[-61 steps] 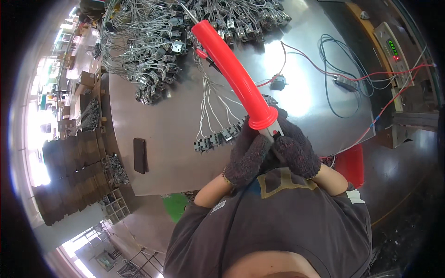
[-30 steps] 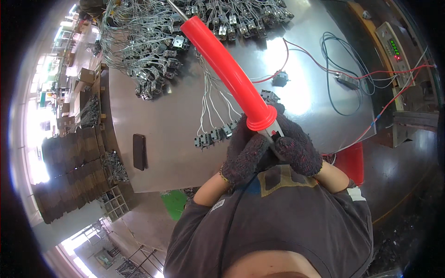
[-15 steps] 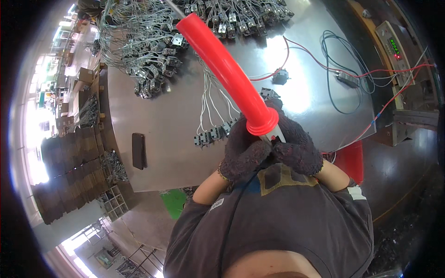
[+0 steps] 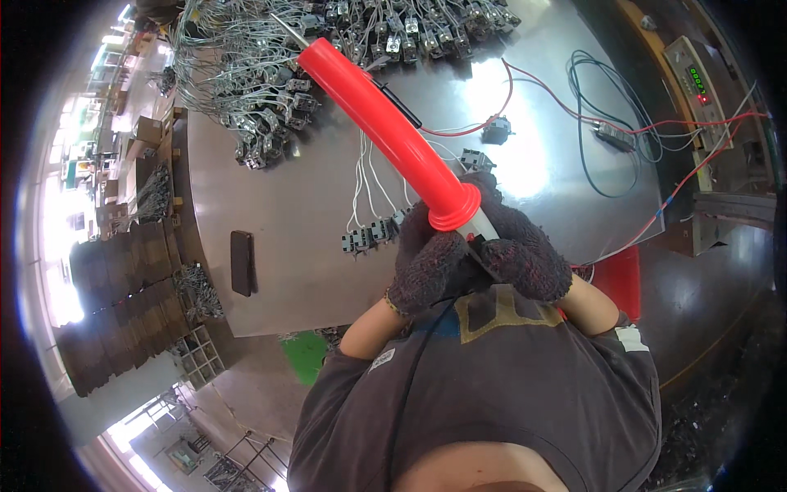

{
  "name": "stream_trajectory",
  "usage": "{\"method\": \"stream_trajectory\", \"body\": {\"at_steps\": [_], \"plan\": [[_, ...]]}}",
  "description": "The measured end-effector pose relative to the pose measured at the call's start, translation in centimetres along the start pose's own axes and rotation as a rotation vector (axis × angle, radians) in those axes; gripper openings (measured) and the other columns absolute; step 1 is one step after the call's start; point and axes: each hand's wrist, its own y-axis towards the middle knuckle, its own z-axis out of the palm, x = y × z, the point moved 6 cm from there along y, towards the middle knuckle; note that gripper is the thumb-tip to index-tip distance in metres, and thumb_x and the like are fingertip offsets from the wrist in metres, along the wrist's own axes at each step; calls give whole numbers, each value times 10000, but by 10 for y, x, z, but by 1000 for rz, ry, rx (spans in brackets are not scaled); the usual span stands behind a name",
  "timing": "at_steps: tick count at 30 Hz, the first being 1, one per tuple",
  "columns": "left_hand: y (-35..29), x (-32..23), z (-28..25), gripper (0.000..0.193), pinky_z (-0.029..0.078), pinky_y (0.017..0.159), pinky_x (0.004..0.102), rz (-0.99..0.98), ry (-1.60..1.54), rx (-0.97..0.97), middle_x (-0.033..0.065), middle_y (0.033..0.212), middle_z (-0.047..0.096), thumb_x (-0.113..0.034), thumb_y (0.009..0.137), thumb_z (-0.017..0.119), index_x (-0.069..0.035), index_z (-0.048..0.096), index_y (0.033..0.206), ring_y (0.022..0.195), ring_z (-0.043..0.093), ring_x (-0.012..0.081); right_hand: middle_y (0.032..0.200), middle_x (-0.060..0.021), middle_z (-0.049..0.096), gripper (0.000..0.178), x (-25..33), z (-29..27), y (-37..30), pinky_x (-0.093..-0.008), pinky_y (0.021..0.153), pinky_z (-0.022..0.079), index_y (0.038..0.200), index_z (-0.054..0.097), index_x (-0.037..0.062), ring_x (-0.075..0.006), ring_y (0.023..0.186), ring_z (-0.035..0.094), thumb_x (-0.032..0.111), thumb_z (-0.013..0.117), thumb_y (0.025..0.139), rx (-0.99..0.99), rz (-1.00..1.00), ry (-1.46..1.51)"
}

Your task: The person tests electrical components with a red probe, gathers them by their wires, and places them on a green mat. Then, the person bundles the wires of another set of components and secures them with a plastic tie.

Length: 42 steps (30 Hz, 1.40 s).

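Note:
Close in front of me is a red probe (image 4: 389, 131), a tube with a flange at its lower end and a thin metal rod at its far tip. It tilts up to the far left. Below the flange, a pale grey grip shows between my dark knit gloves. My left hand (image 4: 428, 271) is closed around the left side of that grip, and my right hand (image 4: 529, 258) is closed on its right side. Several grey connector blocks (image 4: 369, 238) with white wires lie just left of my left hand. Another block (image 4: 477, 161) sits beyond my hands. Most fingers are hidden.
Wired metal parts (image 4: 279, 107) are heaped along the table's far left. A black phone (image 4: 242, 262) lies left. A black pen-like rod (image 4: 398, 102) shows behind the probe. To the right are a plug (image 4: 497, 129), looped cable (image 4: 578, 123), red lead (image 4: 566, 111) and a meter (image 4: 693, 78).
The probe has tilted further left and its tip is lower in view, showing more of the metal rod. My hands have shifted slightly, and the black rod behind it has come into sight.

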Motion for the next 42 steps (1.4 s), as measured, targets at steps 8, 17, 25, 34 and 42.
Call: {"method": "stream_trajectory", "body": {"at_steps": [8,17,25,34,42], "plan": [[-3,4,-3,513,504,1025,387,-61,-44,-77,119,1354,612,-246,1002,666,2,515,1425,1210,604,224,1472,-227,536,677,5,3,6,-475,1153,369,1516,459,24,-357,1369,514,360,632,954,-17,-8,-83],[0,13,-11,485,491,1039,376,-112,21,-82,112,1355,603,-191,1013,643,-3,501,1437,1216,593,209,1427,-220,561,631,-12,2,6,-480,1111,410,1476,502,36,-367,1326,538,323,674,941,-8,-70,-35],[-3,19,-12,548,485,1033,352,-156,12,-113,102,1365,591,-213,991,672,0,475,1456,1228,574,187,1422,-200,570,623,1,1,6,-470,1103,417,1477,503,39,-340,1313,548,335,664,954,-73,-139,-40],[4,12,-7,582,487,1034,362,-135,48,-101,110,1371,588,-265,978,698,-1,484,1451,1236,577,203,1393,-203,602,652,1,-2,8,-482,1097,427,1478,498,32,-350,1303,572,404,647,964,-74,-71,-90],[6,11,-4,576,489,1030,364,-121,20,-87,114,1359,594,-264,976,695,-3,490,1447,1229,578,205,1410,-206,593,699,8,-4,8,-484,1106,419,1488,489,37,-364,1323,562,438,658,941,-103,-158,-95]]}}
